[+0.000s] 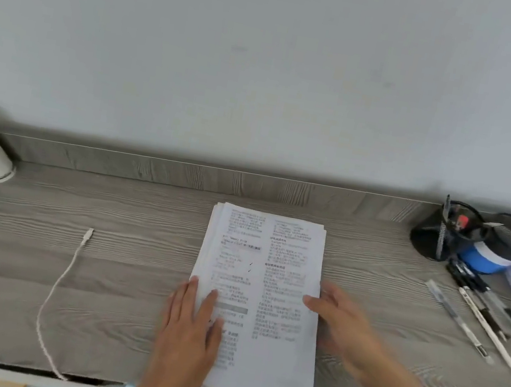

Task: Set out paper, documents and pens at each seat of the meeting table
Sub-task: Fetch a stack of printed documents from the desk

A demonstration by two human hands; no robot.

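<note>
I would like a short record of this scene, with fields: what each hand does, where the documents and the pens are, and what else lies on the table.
documents: one stack of printed pages, flat on the table, centre, reaching the near edge
left hand: flat on the stack's lower left part
right hand: open, fingers at the stack's right edge; blurred
pens: several lying loose on the right, apart from the stack
holders: two black mesh cups, rear right
other: white cable on the left
</note>
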